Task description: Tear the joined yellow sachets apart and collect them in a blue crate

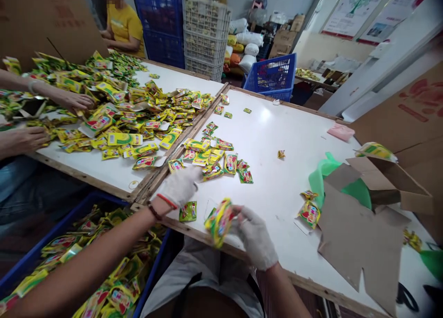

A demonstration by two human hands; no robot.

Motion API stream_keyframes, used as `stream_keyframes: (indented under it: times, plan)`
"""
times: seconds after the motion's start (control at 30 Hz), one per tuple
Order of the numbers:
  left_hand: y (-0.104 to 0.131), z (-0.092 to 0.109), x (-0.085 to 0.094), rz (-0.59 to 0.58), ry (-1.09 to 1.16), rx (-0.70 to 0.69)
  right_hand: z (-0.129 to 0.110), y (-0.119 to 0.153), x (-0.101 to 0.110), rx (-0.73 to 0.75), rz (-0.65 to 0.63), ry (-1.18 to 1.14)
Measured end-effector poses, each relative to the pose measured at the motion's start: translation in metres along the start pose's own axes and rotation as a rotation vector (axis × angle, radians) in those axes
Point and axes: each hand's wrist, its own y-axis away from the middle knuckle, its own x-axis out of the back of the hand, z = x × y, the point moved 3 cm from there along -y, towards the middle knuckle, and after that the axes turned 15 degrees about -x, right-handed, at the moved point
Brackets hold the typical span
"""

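Observation:
My right hand [256, 237], in a white glove, pinches a small yellow-green printed carton [219, 223] by its right side above the table's front edge; it is slightly blurred. My left hand [180, 186], also gloved, is at the near side of a small heap of yellow packs [207, 157]. Its fingers are curled together, and what is under them is hidden. A flat green sachet [188, 211] lies just below my left hand. Several small green sachets [245, 176] lie at the heap's right side.
Another person's hands [74, 101] work at a large pile of packs [138, 105] on the left table. A blue crate [155, 272] full of packs stands below. At right lie an open cardboard box [363, 225], green plastic [323, 170] and a pink cloth [341, 131].

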Motion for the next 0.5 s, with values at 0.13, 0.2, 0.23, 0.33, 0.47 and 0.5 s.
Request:
stream_keyframes:
  times: [0.13,0.2,0.23,0.33,0.47,0.5]
  plan:
    - [0.001,-0.051,0.027,-0.075,-0.351,0.059,0.004,0.007,-0.04,-0.048,-0.177,0.23]
    - [-0.003,-0.059,0.023,-0.157,-0.346,-0.105,0.006,0.0,-0.04,0.001,-0.057,0.316]
    - [-0.005,-0.06,0.019,-0.199,-0.348,-0.183,0.008,-0.006,-0.037,0.014,-0.014,0.328]
    - [-0.014,-0.058,0.012,-0.267,-0.353,-0.301,0.013,-0.018,-0.028,0.054,0.055,0.329]
    - [-0.02,-0.029,0.01,-0.172,-0.284,-0.291,0.016,-0.016,-0.026,0.145,0.141,0.305]
    - [-0.018,-0.015,0.005,-0.131,-0.232,-0.267,0.016,-0.014,-0.028,0.156,0.142,0.268]
